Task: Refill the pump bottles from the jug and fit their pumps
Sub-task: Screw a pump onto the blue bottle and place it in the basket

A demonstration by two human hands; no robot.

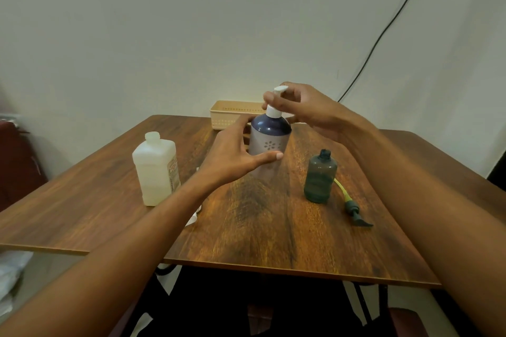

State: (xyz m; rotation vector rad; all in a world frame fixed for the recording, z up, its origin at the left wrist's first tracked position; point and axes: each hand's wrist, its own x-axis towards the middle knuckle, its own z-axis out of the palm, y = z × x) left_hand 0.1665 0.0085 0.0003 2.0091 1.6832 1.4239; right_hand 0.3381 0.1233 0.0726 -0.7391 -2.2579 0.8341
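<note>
Pump bottles stand on a brown wood-grain worktop (260, 227): a tall one (269, 139) with a dark blue shoulder, a pale lilac body and a printed flower mark, and a short smoky green one (319, 178) with its neck uncapped, to the right. No brand name can be read on either. The right hand (304, 109) closes its grip on the white pump (276, 101) seated at the tall bottle's neck, fingers curled round the collar and stem. The left hand (232, 153) is spread beside the bottle's left flank, thumb across the front; whether it presses the body cannot be told. The white jug (156, 169) stands uncapped at the left, its side label red-printed but too blurred to read. A dark green pump (356, 213) with a yellow tube lies near the short bottle. A beige perforated basket (232, 115) sits at the far edge against a plain pale wall, where a black cable (383, 35) runs down.
</note>
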